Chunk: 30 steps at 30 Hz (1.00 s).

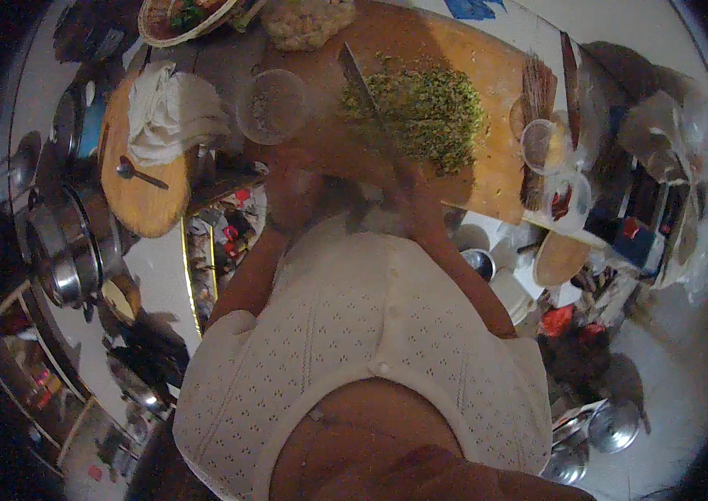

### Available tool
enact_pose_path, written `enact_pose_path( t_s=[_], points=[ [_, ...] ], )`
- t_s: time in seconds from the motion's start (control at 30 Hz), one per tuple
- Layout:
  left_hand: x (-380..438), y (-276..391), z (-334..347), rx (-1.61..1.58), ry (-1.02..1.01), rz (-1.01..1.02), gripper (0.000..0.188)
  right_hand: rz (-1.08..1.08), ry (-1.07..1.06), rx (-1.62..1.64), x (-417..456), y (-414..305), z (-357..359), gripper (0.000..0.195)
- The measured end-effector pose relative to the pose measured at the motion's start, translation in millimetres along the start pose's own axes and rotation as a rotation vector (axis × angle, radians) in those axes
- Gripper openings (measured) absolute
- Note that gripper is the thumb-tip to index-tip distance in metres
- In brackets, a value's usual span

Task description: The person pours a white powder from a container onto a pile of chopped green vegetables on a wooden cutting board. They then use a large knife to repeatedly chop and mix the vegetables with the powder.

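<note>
A knife [363,80] with a long blade lies slantwise over a spread of chopped green vegetable [432,113] on a large wooden board [498,69]. My right hand [410,188], dim and partly blurred, is closed at the knife's near end. My left hand [294,188] is at the board's near edge, just below a translucent round bowl [272,106] with small bits inside. Its fingers are too dark and blurred to make out, so whether it holds anything cannot be told.
To the left, a round wooden board [141,200] bears a white cloth [159,119] and a dark spoon [141,174]. A wicker basket [148,28] stands beyond. At right are a bundle of thin sticks [532,81] and small plastic tubs [542,147]. Pots [69,275] stand far left.
</note>
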State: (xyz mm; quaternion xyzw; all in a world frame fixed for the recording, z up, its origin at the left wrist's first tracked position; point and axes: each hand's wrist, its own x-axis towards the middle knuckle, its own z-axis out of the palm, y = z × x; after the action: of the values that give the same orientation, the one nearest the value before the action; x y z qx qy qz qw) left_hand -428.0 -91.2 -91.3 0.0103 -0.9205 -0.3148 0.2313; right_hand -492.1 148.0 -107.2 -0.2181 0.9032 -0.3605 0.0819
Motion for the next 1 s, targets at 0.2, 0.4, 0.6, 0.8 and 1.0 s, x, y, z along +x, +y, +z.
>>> enact_pose_path(
  t_s=[0.2, 0.4, 0.6, 0.8, 1.0],
  points=[
    [-12, -26, -11, 0.009, -0.171, 0.074, 0.019, 0.256, -0.061, 0.169, -3, -49, 53, 0.034],
    [-9, -35, -22, -0.144, -0.240, 0.016, 0.018, 0.276, 0.006, -0.015, -12, -19, 104, 0.033],
    [-5, -40, -19, -0.124, -0.248, 0.025, 0.017, 0.465, 0.157, 0.009, -4, -55, 44, 0.029],
    [2, -35, -12, -0.186, -0.236, 0.029, 0.018, 0.622, 0.137, -0.180, -21, -50, 30, 0.033],
    [4, -26, 6, -0.190, -0.165, 0.061, 0.019, 0.578, 0.084, -0.116, -32, -18, -16, 0.035]
  ],
)
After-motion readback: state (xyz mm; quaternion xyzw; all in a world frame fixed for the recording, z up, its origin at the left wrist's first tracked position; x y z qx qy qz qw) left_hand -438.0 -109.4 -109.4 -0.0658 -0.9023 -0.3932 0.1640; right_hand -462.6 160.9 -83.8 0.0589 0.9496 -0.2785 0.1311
